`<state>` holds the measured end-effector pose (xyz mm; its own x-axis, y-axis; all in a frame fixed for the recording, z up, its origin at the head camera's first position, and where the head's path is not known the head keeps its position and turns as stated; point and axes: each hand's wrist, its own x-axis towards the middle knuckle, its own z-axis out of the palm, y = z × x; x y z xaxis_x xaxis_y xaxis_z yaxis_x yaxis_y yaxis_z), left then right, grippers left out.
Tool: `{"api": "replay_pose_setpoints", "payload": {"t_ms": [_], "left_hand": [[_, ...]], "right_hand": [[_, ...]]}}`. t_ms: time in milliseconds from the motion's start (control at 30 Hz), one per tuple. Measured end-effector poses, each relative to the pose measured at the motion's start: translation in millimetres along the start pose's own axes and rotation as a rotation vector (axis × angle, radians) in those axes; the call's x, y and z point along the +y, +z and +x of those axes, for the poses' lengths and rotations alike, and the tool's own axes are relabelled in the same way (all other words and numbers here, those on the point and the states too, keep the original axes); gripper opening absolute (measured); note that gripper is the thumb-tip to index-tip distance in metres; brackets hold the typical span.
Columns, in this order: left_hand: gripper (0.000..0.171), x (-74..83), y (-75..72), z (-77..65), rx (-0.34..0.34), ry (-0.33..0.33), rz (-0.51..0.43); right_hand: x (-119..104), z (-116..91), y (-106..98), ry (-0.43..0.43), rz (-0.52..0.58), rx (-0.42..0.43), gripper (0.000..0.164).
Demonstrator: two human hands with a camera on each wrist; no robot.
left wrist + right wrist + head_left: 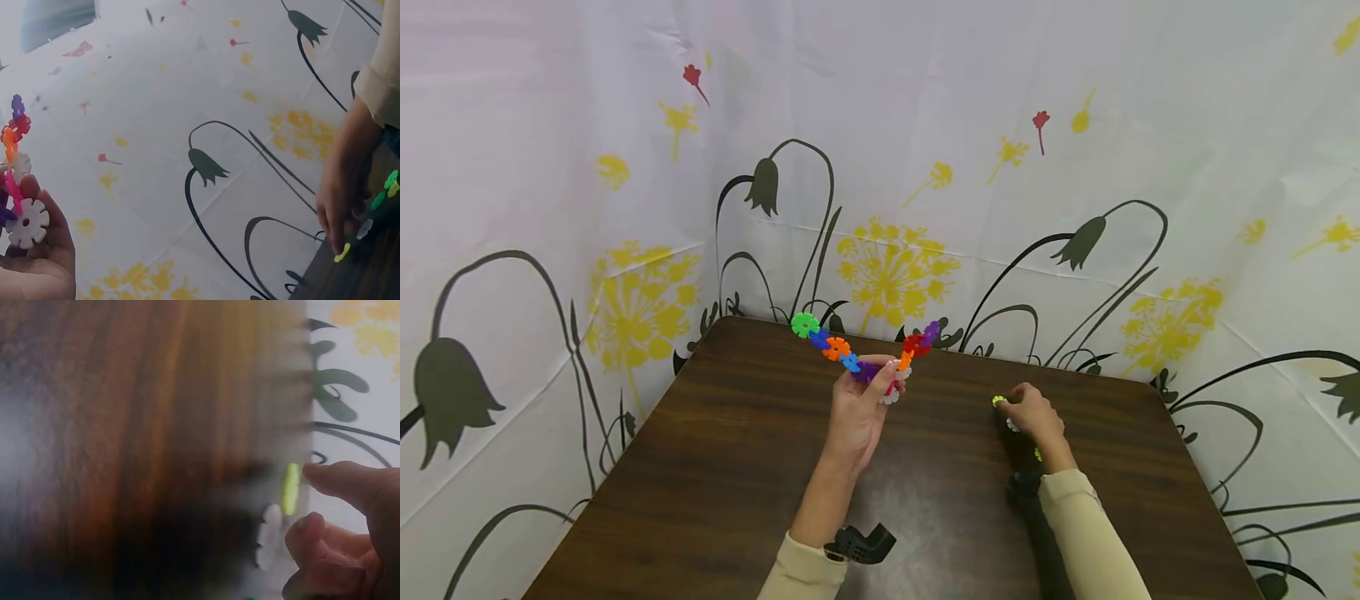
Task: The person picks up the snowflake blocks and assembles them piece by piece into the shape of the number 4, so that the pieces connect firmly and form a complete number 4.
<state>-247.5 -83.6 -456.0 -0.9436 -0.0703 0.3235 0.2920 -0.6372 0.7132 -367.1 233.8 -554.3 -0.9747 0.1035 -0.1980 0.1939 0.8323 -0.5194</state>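
Note:
My left hand [853, 417] holds a zigzag chain of interlocking flower-shaped plastic discs, pinched near its middle. A green disc [805, 325] ends the chain's left side, and a purple disc [932, 333] tops its right side. Close to the thumb is a white disc [28, 223] with a hole in its centre. Over on the right of the table, my right hand [1036, 421] reaches down with its fingertips at a loose yellow disc [290, 489]. In the right wrist view, that disc sits just beyond the thumb and finger. Beside it lies a loose white disc [269, 537].
Loose green discs [378, 200] and another yellow disc [393, 189] lie near the right wrist. The dark wooden table [737, 442] ends at a printed fabric curtain [880, 167] behind and at both sides.

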Motion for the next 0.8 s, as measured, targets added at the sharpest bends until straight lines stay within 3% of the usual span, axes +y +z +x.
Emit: {"api": "replay_pose_setpoints", "payload": {"t_ms": [200,333,500,667,800], "left_hand": [[0.021,0.9,1.3,-1.6,0.030,-0.011,-0.008],[0.017,1.1,2.4,-1.9,0.036,-0.019,-0.009],[0.013,0.0,5.6,-4.4,0.027,-0.033,0.024],[0.008,-3.2,8.7,-10.0,0.030,-0.070,0.060],[0.008,-5.0,12.7,-13.6,0.033,-0.069,0.082]], "right_hand": [[9,17,11,0.014,0.012,-0.021,0.048],[12,25,11,-0.049,0.059,-0.054,0.043],[-5,1,-4,-0.168,0.216,-0.079,0.027],[-19,-12,-20,-0.268,0.316,-0.057,0.031],[-48,-37,-46,-0.389,0.477,-0.010,0.036]]}}
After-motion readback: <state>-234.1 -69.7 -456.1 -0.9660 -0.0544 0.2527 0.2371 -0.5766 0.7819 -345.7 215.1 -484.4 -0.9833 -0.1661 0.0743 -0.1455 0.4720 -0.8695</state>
